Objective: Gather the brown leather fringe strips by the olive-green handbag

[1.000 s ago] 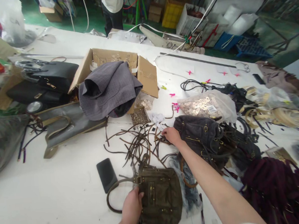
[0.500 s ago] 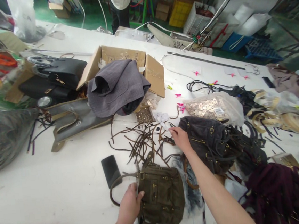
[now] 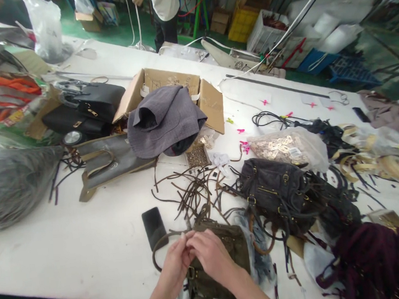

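Note:
An olive-brown handbag [image 3: 234,244] lies on the white table right in front of me, its curved handle [image 3: 156,253] sticking out to the left. Over the bag's upper left part, my left hand [image 3: 177,258] and my right hand [image 3: 208,251] meet with fingertips together. Both are closed in a pinch; whatever is between the fingers is hidden or too small to make out. Just beyond the bag lies a tangle of thin brown straps [image 3: 192,192]. A small box of tiny brass-coloured parts [image 3: 197,156] stands behind them, with crumpled white paper [image 3: 220,159] beside it.
A black phone [image 3: 154,228] lies left of the handbag. Dark grey bags [image 3: 269,185] and a plastic bag of metal pieces [image 3: 286,146] are on the right, maroon bags [image 3: 380,264] nearer. Grey fabric [image 3: 165,120] drapes over a cardboard box [image 3: 211,104]. A person [image 3: 164,8] stands beyond the table.
My right hand has come back from the straps and white paper to the handbag and met my left hand. The left hand has let go of the bag's edge and moved slightly up.

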A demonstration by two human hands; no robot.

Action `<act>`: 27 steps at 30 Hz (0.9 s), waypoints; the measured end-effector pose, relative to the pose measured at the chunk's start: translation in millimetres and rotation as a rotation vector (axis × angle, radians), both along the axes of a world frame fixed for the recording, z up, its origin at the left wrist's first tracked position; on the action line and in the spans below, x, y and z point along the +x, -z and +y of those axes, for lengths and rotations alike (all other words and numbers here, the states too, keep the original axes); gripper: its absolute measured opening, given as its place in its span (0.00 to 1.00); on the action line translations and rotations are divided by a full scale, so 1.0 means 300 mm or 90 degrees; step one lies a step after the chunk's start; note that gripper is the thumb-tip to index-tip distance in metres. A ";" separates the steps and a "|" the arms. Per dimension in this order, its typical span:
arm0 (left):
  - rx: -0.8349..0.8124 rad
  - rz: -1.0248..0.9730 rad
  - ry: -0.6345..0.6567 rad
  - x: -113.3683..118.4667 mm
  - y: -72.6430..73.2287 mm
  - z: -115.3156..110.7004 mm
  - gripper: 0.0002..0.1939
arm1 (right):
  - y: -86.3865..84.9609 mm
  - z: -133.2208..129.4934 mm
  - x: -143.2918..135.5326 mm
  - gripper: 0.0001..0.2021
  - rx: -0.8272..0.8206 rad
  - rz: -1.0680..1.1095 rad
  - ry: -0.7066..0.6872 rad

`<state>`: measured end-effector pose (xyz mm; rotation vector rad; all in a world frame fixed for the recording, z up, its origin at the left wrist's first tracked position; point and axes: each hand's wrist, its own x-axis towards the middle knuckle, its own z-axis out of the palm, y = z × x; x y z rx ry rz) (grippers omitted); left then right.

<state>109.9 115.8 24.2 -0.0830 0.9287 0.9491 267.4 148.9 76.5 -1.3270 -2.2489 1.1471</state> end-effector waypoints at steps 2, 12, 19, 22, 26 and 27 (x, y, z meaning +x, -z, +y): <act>-0.009 -0.025 0.006 0.008 -0.007 -0.016 0.19 | 0.037 -0.010 0.005 0.07 0.018 -0.014 0.017; 0.009 -0.073 -0.044 -0.018 0.028 -0.056 0.12 | 0.019 0.028 0.012 0.11 -0.006 -0.054 -0.083; 0.021 -0.046 -0.009 -0.045 0.009 -0.068 0.21 | 0.028 0.157 0.041 0.11 -0.245 0.100 0.019; -0.018 0.005 0.025 -0.044 0.006 -0.083 0.26 | 0.110 0.266 0.057 0.13 -0.141 0.018 0.081; -0.020 0.048 0.079 -0.035 0.000 -0.090 0.27 | 0.226 0.473 0.049 0.30 0.035 -0.197 -0.080; -0.012 0.054 0.088 -0.035 -0.004 -0.089 0.27 | 0.246 0.525 0.046 0.31 0.048 -0.239 -0.148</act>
